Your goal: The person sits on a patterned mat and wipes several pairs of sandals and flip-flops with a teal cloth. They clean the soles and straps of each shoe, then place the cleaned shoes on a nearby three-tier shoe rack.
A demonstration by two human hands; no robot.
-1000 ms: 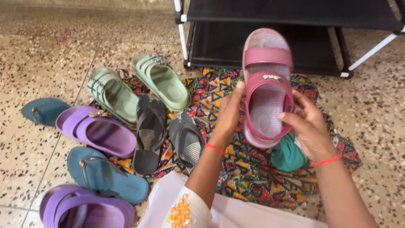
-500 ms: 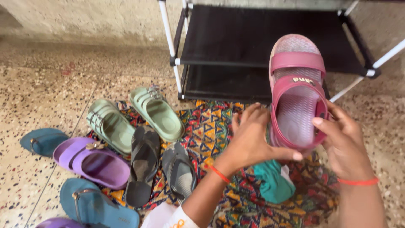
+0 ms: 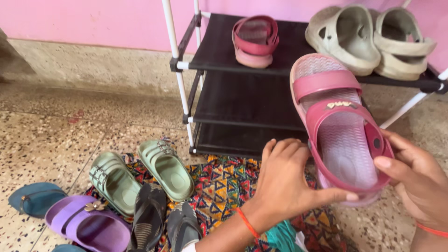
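Held item: pink sandal (image 3: 343,135), heel end low toward the person, toe end raised & aimed at the shoe rack (image 3: 247,60); sole faces down, footbed up, so it looks ready to sit flat on a shelf.
Right hand (image 3: 415,179): cupped round the sandal's right side nr the heel, thumb pressed over the rim; carrying most of the weight, I'd say.
Left hand (image 3: 284,179): under & beside the heel, fingers curled loosely, thumb stretched out along the sandal's lower edge; a steadying grip, not a tight squeeze.
Where sandal is: in the air, in front of the rack's middle shelf, touching neither shelf nor floor.
Top shelf: matching pink sandal (image 3: 254,39) already lying there w/ toe facing front, free space just beside it; pair of beige clogs (image 3: 368,39) at the right end, side by side, so pairs are kept together.
Lower shelves: dark fabric, nothing visible on them.
Floor cloth: patterned cloth (image 3: 224,186) spread before the rack, footwear resting on it, prob. to keep it off the speckled floor.
On/near cloth: two green sandals (image 3: 140,175) side by side, two black flip-flops (image 3: 163,221) below them, a purple sandal (image 3: 88,224) & a blue flip-flop (image 3: 35,198) farther left, all well apart from the hands.
Teal cloth (image 3: 284,235): bunched beneath the left wrist, partly hidden.
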